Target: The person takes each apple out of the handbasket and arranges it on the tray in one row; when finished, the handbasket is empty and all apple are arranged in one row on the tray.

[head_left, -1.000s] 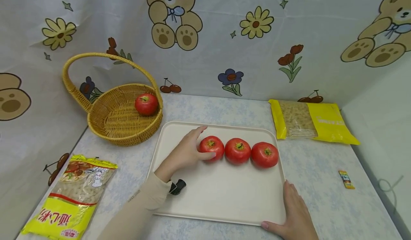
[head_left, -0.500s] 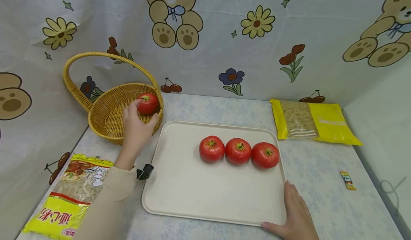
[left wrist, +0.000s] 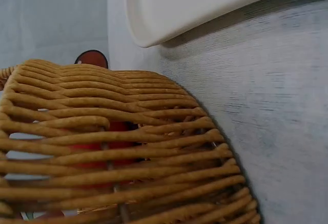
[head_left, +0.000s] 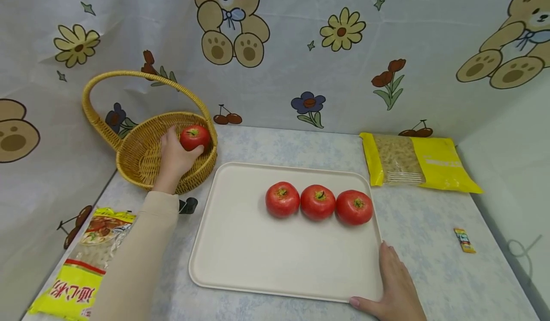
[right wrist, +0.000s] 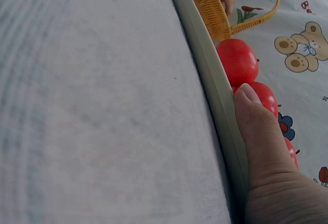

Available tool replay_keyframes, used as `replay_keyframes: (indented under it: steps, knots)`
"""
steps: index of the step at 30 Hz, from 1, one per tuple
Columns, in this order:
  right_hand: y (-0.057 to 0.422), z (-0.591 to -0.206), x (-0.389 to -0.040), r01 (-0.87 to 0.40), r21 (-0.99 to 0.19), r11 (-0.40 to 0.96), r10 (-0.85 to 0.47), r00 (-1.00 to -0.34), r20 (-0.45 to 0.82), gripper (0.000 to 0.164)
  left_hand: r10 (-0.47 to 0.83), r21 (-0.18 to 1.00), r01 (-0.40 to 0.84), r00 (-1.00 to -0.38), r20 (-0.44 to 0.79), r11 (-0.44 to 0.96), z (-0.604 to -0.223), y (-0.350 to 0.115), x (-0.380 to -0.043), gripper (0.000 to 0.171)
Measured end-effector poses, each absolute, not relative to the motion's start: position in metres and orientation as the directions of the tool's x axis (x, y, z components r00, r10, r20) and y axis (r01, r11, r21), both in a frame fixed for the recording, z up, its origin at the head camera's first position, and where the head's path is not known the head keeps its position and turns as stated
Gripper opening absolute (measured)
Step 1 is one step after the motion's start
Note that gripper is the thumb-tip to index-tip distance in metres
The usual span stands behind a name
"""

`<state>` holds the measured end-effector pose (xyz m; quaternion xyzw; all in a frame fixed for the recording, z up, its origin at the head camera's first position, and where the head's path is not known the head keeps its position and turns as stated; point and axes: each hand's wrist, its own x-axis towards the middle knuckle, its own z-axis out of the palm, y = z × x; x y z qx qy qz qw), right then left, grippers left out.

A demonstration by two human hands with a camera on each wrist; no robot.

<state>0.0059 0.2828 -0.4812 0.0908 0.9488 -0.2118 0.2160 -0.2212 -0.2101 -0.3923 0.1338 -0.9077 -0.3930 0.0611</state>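
Observation:
My left hand (head_left: 175, 161) reaches over the near rim of the wicker basket (head_left: 124, 165). Its fingers lie along the left of a red apple (head_left: 195, 136) and the thumb on its lower right, gripping it. In the left wrist view the basket wall (left wrist: 102, 96) hides that hand; red shows through the gaps. Three more red apples (head_left: 317, 201) sit in a row on the white tray (head_left: 275, 259). At the tray's front right corner rests my right hand (head_left: 397, 287), fingers straight along the side, thumb (right wrist: 261, 137) on the rim.
A yellow pasta bag (head_left: 86, 268) lies at the left, partly behind my left sleeve. Another yellow pasta bag (head_left: 418, 163) is at the back right. A small yellow packet (head_left: 464, 240) lies right of the tray. The basket's tall handle (head_left: 146, 73) arches over its bowl.
My left hand has left the leftmost apple on the tray, moved left into the basket and closed round the apple there. My right hand has stayed at the tray corner.

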Motion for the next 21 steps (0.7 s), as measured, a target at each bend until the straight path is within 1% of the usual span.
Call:
replay_keyframes:
  steps: [3, 8, 21]
  knots:
    - [0.283, -0.481, 0.006, 0.264, -0.365, 0.893, 0.079, -0.890, -0.450, 0.159, -0.287, 0.718, -0.203, -0.958, -0.005, 0.665, -0.395, -0.211, -0.230, 0.098]
    - [0.283, -0.481, 0.006, 0.268, -0.365, 0.892, 0.079, -0.886, -0.456, 0.158, -0.290, 0.735, -0.218, -0.957, -0.031, 0.642, -0.398, -0.214, -0.241, 0.102]
    - [0.284, -0.482, 0.008, 0.251, -0.369, 0.895, 0.075, -0.900, -0.430, 0.159, -0.294, 0.697, -0.285, -0.949, -0.111, 0.658, -0.410, -0.215, -0.246, 0.101]
